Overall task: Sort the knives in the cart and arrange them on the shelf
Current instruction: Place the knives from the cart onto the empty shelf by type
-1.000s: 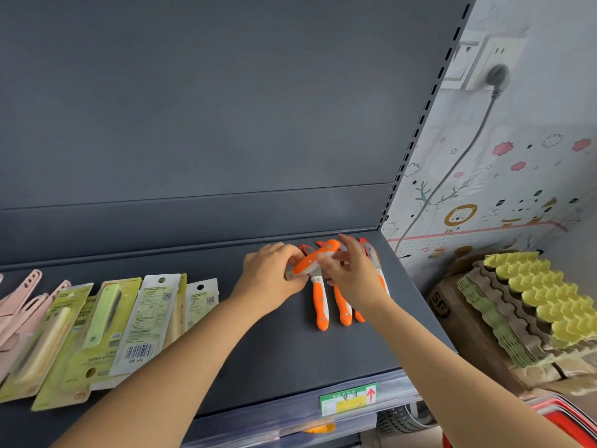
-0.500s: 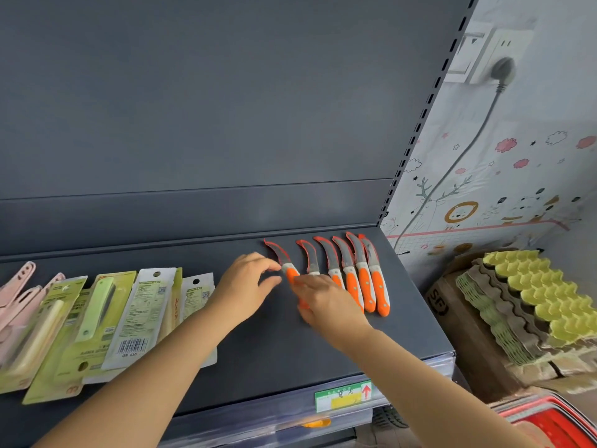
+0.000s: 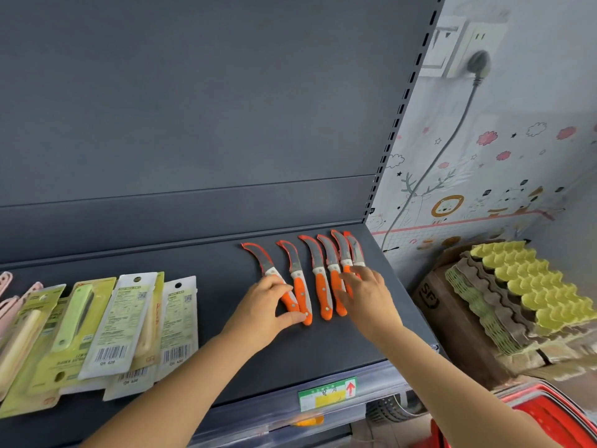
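Several curved knives with orange handles lie side by side on the right part of the dark grey shelf (image 3: pixel 323 357), blades pointing to the back. My left hand (image 3: pixel 263 307) rests its fingers on the handle of the leftmost knife (image 3: pixel 270 269), its thumb against the butt end of the second knife (image 3: pixel 302 291). The third knife (image 3: pixel 323 295) lies untouched between my hands. My right hand (image 3: pixel 366 295) lies flat with straight fingers over the handles of the rightmost knives (image 3: pixel 344 253); those handles are mostly hidden.
Packaged knives on yellow-green cards (image 3: pixel 106 324) overlap on the shelf's left part, with pink items (image 3: pixel 5 282) at the far left. Egg trays (image 3: pixel 529 286) sit on a cardboard box right of the shelf. A red cart (image 3: pixel 555 415) shows at the lower right.
A second ago both hands held one orange knife above the row. It now lies in the row; my left hand is on the leftmost handle and my right hand has shifted onto the rightmost handles.
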Demonstrator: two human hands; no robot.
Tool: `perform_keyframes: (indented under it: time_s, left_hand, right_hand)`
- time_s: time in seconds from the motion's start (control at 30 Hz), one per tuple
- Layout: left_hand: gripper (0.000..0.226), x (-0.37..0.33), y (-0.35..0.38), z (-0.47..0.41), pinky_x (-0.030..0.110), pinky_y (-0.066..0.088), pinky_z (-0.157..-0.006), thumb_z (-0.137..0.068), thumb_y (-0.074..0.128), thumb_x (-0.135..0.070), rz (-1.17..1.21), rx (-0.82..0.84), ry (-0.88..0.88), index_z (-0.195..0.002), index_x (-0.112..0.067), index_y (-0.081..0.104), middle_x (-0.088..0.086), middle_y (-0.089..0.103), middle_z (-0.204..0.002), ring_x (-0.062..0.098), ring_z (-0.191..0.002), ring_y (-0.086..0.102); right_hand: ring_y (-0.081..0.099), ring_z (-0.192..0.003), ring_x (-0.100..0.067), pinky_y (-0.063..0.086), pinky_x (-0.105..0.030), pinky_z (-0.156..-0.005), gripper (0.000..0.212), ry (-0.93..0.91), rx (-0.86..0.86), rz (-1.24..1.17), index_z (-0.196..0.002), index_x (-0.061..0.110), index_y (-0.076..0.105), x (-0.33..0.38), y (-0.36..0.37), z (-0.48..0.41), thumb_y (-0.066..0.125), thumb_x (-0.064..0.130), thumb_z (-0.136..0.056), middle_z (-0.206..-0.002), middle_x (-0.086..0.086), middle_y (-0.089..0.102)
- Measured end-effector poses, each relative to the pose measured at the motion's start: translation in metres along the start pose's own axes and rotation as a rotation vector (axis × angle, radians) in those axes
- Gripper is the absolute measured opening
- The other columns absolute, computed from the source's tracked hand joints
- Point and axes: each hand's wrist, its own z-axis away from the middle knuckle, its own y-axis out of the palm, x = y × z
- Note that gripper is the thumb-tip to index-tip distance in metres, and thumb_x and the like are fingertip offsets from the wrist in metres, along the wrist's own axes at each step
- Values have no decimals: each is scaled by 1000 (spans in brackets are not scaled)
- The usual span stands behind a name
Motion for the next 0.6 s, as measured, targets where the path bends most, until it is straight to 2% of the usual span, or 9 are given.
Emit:
perform_keyframes:
  time_s: [0.1, 0.2, 0.33, 0.6]
  left_hand:
    - [67, -5, 5, -2, 23, 30, -102, -79, 66, -49, -9, 31, -27, -135, -20, 47, -10, 32, -143, 10, -131, 34]
    - [73, -8, 7, -6, 26, 31, -105, -77, 68, -50, -38, 104, -21, -140, -22, 41, -13, 25, -147, 10, -133, 31]
    - [75, -11, 11, -7, 28, 30, -108, -78, 68, -48, -52, 106, -28, -142, -24, 37, -12, 24, -148, 10, -135, 29]
    - [76, -27, 22, -8, 37, 25, -112, -78, 63, -56, -198, 47, 30, -142, -30, 34, -8, 21, -150, 15, -140, 11]
  right_hand:
    - [23, -137, -24, 33, -38, -106, 44, -12, 112, -47, -139, 21, 42, -8, 0, 7, 46, 32, -96, -150, -1, 28]
    - [15, -142, -22, 33, -39, -108, 52, -33, 140, -78, -143, 22, 36, -12, 1, 8, 48, 39, -95, -153, 1, 23]
    - [6, -144, -23, 24, -40, -114, 68, -97, 233, -26, -147, 27, 27, -17, -3, 8, 54, 48, -89, -155, 3, 14]
    - [9, -144, -23, 26, -41, -114, 67, -126, 217, 19, -146, 30, 29, -22, -1, 6, 59, 42, -88, -155, 3, 16]
